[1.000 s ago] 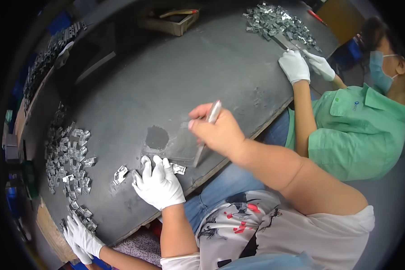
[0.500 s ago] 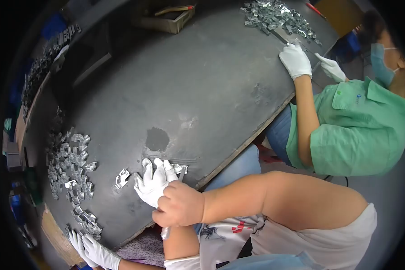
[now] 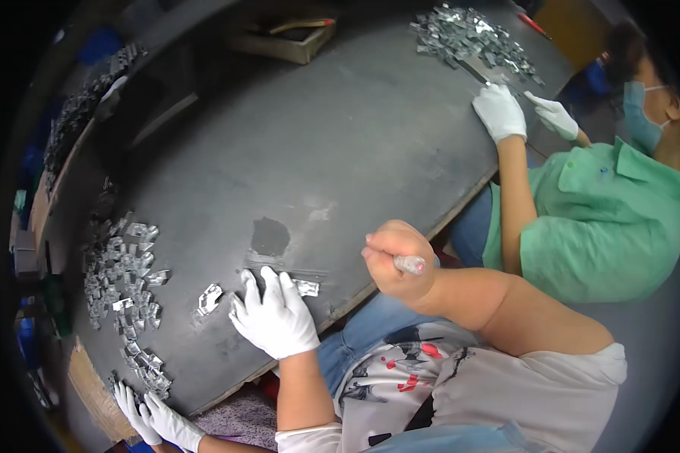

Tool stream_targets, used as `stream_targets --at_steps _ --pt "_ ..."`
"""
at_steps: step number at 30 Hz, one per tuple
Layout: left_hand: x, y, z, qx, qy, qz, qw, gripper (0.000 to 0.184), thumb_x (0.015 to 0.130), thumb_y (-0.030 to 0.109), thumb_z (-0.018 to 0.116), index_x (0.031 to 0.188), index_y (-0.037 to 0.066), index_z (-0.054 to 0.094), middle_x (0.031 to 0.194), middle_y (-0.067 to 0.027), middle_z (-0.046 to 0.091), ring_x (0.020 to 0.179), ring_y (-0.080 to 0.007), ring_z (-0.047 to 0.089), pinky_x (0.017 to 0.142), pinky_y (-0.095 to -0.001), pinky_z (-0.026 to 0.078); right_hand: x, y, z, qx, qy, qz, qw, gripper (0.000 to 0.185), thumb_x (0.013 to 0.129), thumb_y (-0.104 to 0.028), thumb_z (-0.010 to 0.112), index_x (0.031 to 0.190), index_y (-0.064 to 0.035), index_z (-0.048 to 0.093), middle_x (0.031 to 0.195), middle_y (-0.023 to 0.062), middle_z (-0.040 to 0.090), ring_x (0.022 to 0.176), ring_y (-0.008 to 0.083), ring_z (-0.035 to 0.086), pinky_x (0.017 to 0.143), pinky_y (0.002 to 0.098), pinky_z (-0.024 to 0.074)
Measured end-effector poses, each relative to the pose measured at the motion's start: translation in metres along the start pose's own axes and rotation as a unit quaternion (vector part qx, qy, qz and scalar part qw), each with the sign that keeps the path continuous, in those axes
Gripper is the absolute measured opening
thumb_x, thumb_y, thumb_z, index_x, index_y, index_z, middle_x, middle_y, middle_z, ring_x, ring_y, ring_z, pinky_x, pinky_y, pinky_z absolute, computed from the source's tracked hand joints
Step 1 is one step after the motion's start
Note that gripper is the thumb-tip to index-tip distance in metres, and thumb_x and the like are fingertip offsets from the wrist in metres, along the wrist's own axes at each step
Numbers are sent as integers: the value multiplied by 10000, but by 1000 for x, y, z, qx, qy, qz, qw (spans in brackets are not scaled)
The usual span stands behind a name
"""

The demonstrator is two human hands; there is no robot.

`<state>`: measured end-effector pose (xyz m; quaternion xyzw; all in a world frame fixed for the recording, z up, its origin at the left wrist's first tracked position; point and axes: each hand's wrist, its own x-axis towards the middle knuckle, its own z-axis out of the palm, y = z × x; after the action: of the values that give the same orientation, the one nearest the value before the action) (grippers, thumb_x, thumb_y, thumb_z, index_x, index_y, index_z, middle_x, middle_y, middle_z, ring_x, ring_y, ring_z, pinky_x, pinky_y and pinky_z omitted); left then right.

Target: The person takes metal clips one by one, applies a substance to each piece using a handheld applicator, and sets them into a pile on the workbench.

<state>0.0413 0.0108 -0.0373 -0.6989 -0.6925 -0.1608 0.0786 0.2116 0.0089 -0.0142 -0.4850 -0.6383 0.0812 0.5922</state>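
Observation:
My left hand (image 3: 276, 317), in a white glove, lies on the dark table with its fingers spread. A small shiny bent metal piece (image 3: 307, 288) shows just to the right of its fingertips; whatever is under the palm is hidden. To the left of the glove sits another bent metal piece (image 3: 209, 299), apart from it. My right hand (image 3: 399, 253) is bare and raised above the table's near edge, with its fingers curled closed. A wrapped finger, covered in clear tape, sticks out of it. I cannot make out whether anything is inside the fist.
A heap of metal pieces (image 3: 125, 279) spreads along the left side, with a co-worker's gloved hands (image 3: 159, 419) below it. At right, a person in a green shirt (image 3: 604, 219) works beside another metal heap (image 3: 472, 38). A tray (image 3: 304, 50) stands at the back.
My right hand has let go of the left glove's cuff and moved right and up, away from it. My left hand has shifted slightly, its fingers staying spread on the table.

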Motion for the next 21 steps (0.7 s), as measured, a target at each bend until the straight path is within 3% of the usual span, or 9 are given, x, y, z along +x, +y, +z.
stream_targets --at_steps 2,4,6,8,10,11,14,17,21 --pt "0 -4 1 27 35 16 999 340 742 290 612 1039 131 572 1152 -151 524 983 -387 506 886 -467 360 3 5 1 0 -9 -42 999 258 598 60 597 822 -54 536 589 63 536 489 235 498 465 337 395" --pt "12 -10 -10 47 4 -7 999 444 693 344 643 1083 155 546 1154 -163 514 1017 -430 463 880 -504 351 2 5 0 9 -18 -35 999 291 590 66 597 844 -58 525 584 59 534 474 233 494 451 332 390" --pt "32 -40 -8 100 46 -62 992 455 709 348 631 1104 149 527 1157 -172 509 1004 -417 474 884 -496 350 3 9 -1 4 -25 -36 999 294 593 63 597 850 -60 524 584 57 535 478 229 497 454 329 391" --pt "45 -69 -9 133 58 -193 970 412 767 316 583 1115 104 523 1152 -181 512 979 -375 501 907 -447 341 2 9 0 33 -4 -4 999 292 607 61 596 861 -61 518 584 56 535 484 227 502 459 328 393" --pt "48 -77 -22 104 134 -140 975 366 792 273 552 1094 66 537 1122 -191 529 959 -370 514 913 -440 337 3 11 -1 36 0 19 999 287 622 59 598 868 -61 511 587 56 533 490 225 503 459 328 391" --pt "44 -70 -26 92 100 -141 981 322 802 232 533 1062 44 557 1091 -201 543 949 -366 521 910 -435 340 3 11 0 36 9 25 999 280 629 58 600 867 -60 511 588 57 532 494 226 502 460 328 390" --pt "19 -48 -20 32 53 -11 998 350 804 242 535 1092 42 527 1111 -206 520 957 -365 503 889 -446 345 6 11 3 37 21 29 999 265 647 55 604 867 -59 511 594 58 529 505 227 502 466 327 390" --pt "-6 -12 -18 42 -20 6 999 317 776 228 552 1047 63 554 1076 -188 547 926 -381 513 878 -477 358 5 11 4 28 0 16 999 268 653 40 613 874 -73 511 598 59 522 508 236 500 474 336 394" --pt "-11 -20 -8 12 34 7 999 277 773 237 535 973 52 583 1032 -160 577 886 -368 530 869 -455 376 4 9 9 26 -13 -17 999 261 643 15 616 864 -86 520 621 58 540 523 252 514 483 351 401"
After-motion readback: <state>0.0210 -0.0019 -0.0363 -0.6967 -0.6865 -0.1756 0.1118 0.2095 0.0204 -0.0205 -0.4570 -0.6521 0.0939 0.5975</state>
